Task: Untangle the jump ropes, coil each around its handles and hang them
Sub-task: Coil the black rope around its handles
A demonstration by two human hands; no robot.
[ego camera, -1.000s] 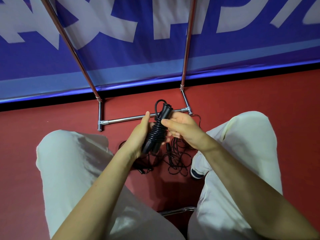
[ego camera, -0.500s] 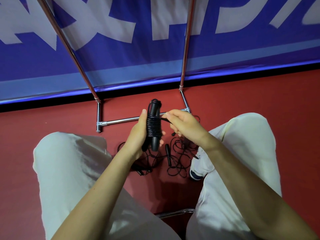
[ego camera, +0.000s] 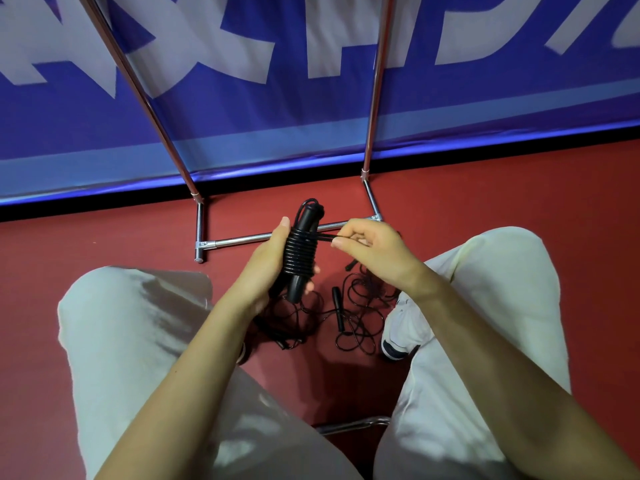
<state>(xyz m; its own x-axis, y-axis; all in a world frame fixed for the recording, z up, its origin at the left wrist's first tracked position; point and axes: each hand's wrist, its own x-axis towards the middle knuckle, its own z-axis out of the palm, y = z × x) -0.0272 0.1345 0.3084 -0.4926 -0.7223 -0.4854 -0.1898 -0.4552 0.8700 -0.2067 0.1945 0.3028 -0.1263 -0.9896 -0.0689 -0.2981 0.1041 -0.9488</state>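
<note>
Jump rope (ego camera: pixel 300 252), coiled round its upright handles, sits in L hand (ego camera: pixel 266 261) w/ fingers wrapped round it above the red floor, free end running right to R hand (ego camera: pixel 372 251), pinched btwn thumb & forefinger.

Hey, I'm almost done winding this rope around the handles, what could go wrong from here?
1. The right hand only pinches the rope end; if it slips, the coil may loosen.
2. The left hand grips the coil from one side, so the handles might slide out.
3. The tangled ropes lie on the floor by the shoe; a foot could snag them.
</note>
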